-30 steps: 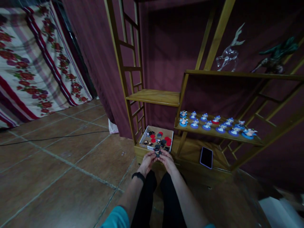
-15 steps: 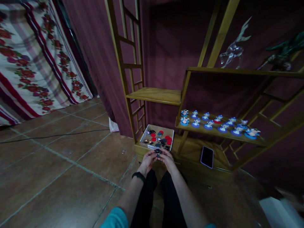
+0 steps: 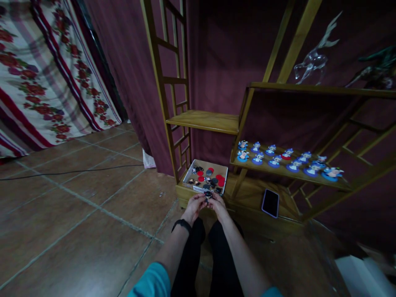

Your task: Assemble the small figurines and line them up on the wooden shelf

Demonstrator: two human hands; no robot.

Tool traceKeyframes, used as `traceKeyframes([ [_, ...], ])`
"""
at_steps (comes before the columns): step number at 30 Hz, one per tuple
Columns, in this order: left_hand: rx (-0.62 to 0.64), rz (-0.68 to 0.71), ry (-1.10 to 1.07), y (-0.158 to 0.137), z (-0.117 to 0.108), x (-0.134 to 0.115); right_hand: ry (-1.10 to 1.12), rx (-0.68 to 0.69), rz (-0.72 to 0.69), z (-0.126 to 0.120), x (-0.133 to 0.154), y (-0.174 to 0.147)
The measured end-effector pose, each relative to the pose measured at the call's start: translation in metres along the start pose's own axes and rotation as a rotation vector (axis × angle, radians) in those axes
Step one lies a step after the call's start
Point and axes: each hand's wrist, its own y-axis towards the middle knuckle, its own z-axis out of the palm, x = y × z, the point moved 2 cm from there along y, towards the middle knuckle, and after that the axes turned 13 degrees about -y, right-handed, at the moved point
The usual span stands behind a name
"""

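Between my two hands is a small dark-topped figurine (image 3: 208,195), upright, with a dark base under it. My left hand (image 3: 194,206) pinches it from the left, and my right hand (image 3: 218,204) grips it from the right. Just beyond my fingertips sits a shallow cardboard box (image 3: 189,178) on the low wooden ledge. Inside it lie red discs (image 3: 220,180), dark grey discs (image 3: 214,180) and several small dark figurines (image 3: 195,169). The fingers partly cover the base of the held figurine.
Right of the box, a shelf (image 3: 262,167) carries two rows of small figurines (image 3: 275,161) on blue, purple and red bases. A phone (image 3: 270,203) lies on the ledge below. Above stand a clear glass deer (image 3: 314,62) and a dark green ornament (image 3: 377,68). A cable (image 3: 71,171) crosses the tiled floor.
The figurine in my hands has turned more upright, and its dark top and lighter front show more. Both hands stay near the box's front edge. The view has shifted slightly.
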Motion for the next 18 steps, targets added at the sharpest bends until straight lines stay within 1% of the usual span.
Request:
traceKeyframes([
  [4,0.002,0.009,0.006,0.002,-0.001,0.001,-0.023,-0.006,0.006,-0.001,-0.004,0.003],
  [12,-0.034,0.035,0.020,0.010,-0.003,0.008,-0.039,-0.044,-0.003,-0.002,-0.008,0.005],
  [18,-0.019,-0.004,-0.028,0.007,-0.003,0.006,0.016,-0.040,0.001,-0.002,-0.005,0.002],
])
